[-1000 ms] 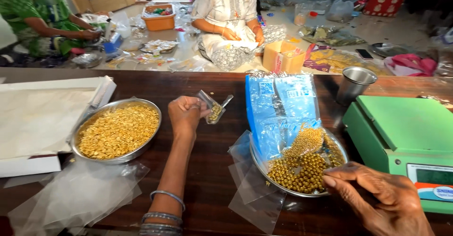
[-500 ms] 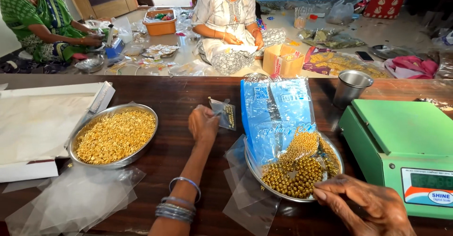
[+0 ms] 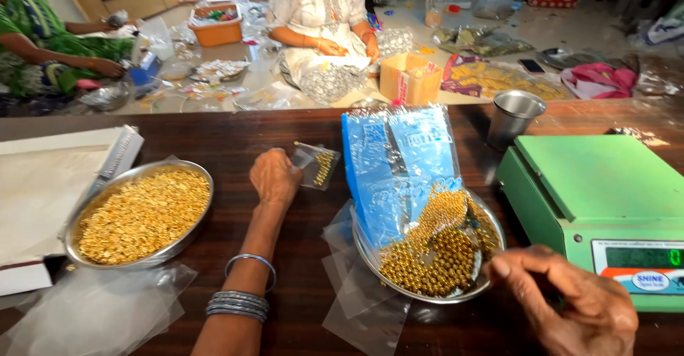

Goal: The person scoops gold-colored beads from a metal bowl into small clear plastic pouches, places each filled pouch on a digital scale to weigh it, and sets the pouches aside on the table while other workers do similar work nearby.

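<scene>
So the left hand (image 3: pixel 274 178) is resting on the dark wooden bench (image 3: pixel 235 139), fingers curled over the near edge of a small clear plastic pouch with a few gold beads inside (image 3: pixel 318 165). The pouch lies flat on the bench, just left of the big blue-and-clear plastic bag (image 3: pixel 399 164). Can't really tell if the grip is pinching the pouch or just pressing on it, since the fingers are hidden behind the back of the hand.

The right hand (image 3: pixel 581 306) sits low at the bottom right, fingers loosely curled with the fingertips near the rim of the round steel plate of gold bead strings (image 3: pixel 434 256). That grip looks half-closed, and I can't make out anything in it. The blue bag lies partly on that plate.

Off to the left there's a second round steel plate heaped with small gold bits (image 3: pixel 139 213), with flat clear plastic sleeves (image 3: pixel 92 313) in front of it. A green weighing scale (image 3: pixel 605 199) sits on the right, with a steel tumbler (image 3: pixel 514 117) behind it.
</scene>
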